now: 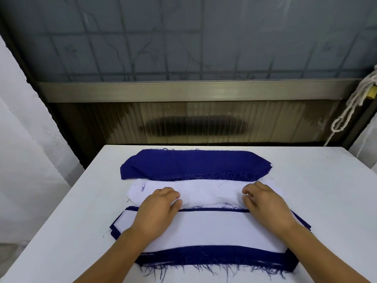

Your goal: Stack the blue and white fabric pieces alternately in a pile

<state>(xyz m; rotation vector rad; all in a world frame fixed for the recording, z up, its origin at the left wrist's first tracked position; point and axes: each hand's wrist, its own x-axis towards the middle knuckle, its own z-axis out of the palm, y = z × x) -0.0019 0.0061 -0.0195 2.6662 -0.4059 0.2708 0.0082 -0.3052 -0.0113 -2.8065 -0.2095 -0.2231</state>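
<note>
A stack of dark blue fabric pieces (193,164) lies at the far side of the white table (326,180). Just in front of it sits a stack of white pieces (210,193). Nearest me is the mixed pile (204,229), with a white piece on top and frayed blue edges showing around it. My left hand (157,207) rests at the far left edge of that pile, its curled fingers touching the white stack. My right hand (265,203) lies at the far right edge, fingers curled on the white fabric. Whether either hand pinches a piece is unclear.
The table's far edge meets a dark wall with a metal rail and a ribbed panel. White cloth hangs at the left (24,139). A knotted white rope (350,107) hangs at the right.
</note>
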